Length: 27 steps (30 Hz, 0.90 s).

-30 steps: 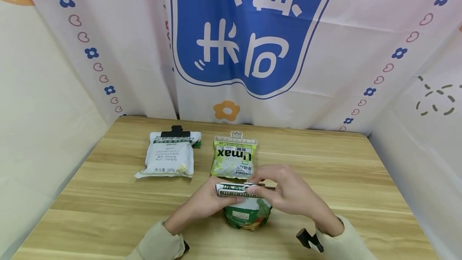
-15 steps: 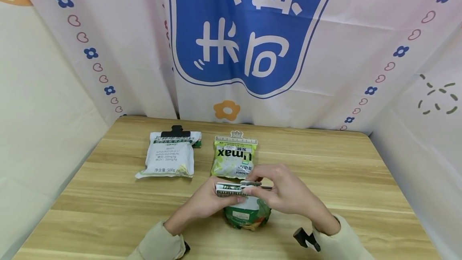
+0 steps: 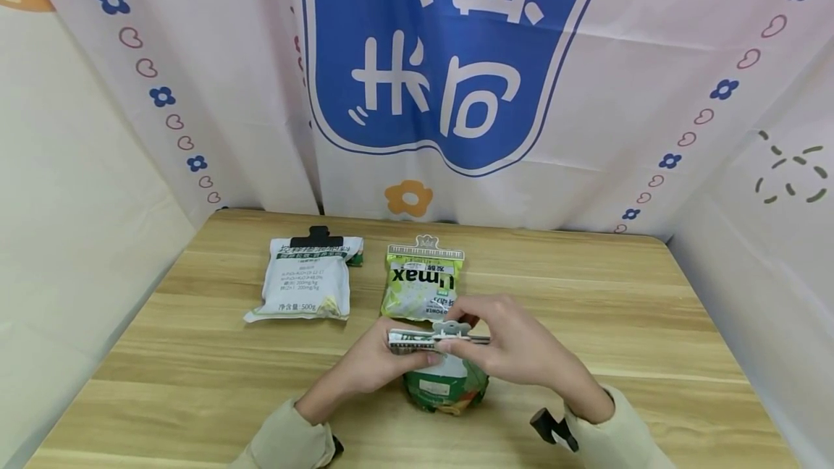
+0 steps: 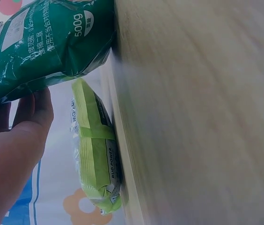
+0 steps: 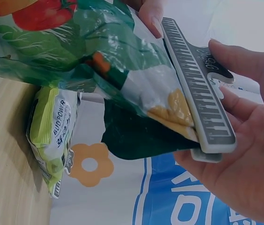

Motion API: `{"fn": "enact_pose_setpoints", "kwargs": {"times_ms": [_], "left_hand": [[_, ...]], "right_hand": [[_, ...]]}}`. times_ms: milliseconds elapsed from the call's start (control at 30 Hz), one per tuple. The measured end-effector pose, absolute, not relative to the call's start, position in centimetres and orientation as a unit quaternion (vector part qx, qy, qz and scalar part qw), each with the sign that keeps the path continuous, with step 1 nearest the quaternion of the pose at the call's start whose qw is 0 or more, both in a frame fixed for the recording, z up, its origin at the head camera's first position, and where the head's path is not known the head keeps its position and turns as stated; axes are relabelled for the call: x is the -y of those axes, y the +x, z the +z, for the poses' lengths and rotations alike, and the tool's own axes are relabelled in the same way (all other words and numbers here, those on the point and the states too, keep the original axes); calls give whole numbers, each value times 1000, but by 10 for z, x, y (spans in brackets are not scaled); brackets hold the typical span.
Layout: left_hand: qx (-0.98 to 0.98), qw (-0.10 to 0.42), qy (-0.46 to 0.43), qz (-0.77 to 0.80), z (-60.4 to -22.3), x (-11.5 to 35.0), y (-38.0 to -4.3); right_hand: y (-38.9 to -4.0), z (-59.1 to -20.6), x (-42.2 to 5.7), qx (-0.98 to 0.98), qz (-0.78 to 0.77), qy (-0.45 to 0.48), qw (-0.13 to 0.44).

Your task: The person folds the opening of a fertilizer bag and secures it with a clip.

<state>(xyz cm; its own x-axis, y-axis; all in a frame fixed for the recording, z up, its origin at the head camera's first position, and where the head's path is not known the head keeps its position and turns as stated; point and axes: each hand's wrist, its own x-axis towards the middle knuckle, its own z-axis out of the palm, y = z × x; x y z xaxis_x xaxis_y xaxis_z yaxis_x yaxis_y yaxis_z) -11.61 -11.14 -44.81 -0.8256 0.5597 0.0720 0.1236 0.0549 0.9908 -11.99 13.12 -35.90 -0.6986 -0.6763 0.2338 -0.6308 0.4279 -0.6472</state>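
In the head view a green plastic bag (image 3: 449, 388) printed with vegetables stands upright on the table, its top folded over. My left hand (image 3: 376, 359) grips that folded top from the left, with the thumb along its near side. Across the fold sits a long bag clip (image 5: 200, 84) with a piano-key pattern. My right hand (image 3: 511, 342) holds the clip by its handles, thumb on one and fingers on the other. The right wrist view shows a dark green corner of the bag (image 5: 139, 133) sticking out under the clip's end.
Just behind the green bag lies a lime-green bag (image 3: 420, 288) with a clear ruler-like clip (image 3: 426, 250) along its top. Farther left is a white bag (image 3: 306, 284) with a black clip (image 3: 318, 237). A printed cloth (image 3: 430, 187) hangs behind the wooden table (image 3: 625, 324).
The clip's grey handle has come more into view between the right hand's fingers, and the right hand has moved slightly left. Left hand and green bag stay nearly still.
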Motion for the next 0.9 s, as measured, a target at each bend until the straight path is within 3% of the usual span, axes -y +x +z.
{"fn": "enact_pose_setpoints", "kwargs": {"times_ms": [567,900], "left_hand": [[-700,185,239,647,-446,112,-115],[-718,181,215,636,-445,111,-114]], "right_hand": [[-120,-371,-139,-846,-377,-370,76],[-117,-390,-164,-852,-395,-339,65]]}}
